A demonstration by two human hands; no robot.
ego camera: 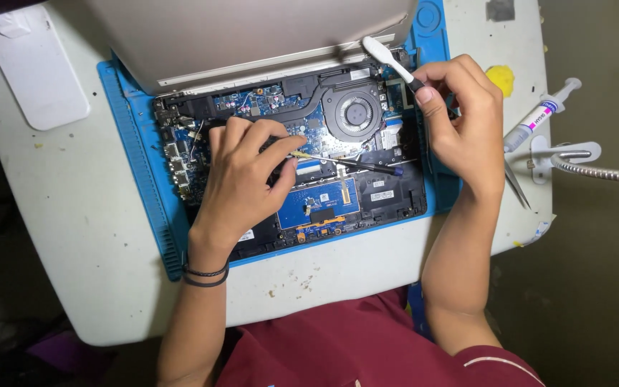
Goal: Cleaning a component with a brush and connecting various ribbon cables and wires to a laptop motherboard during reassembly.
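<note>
An opened laptop (367, 197) lies on a blue work mat (134, 165), its circuit board, round cooling fan (354, 111) and heat pipe exposed. My left hand (245, 175) rests on the board left of centre, fingers curled over it. A thin dark tool (352, 163) with a yellowish tip lies across the board just past those fingertips; whether the hand touches it is unclear. My right hand (460, 118) hovers at the laptop's upper right corner and holds a white toothbrush (388, 59), its head pointing up-left toward the hinge.
The laptop's lid (252, 36) stands tilted at the back. On the white table (59, 215), a syringe of paste (539, 115), tweezers (517, 188) and a flexible metal gooseneck (603, 172) lie at the right edge. A white flat piece (34, 68) sits at the far left.
</note>
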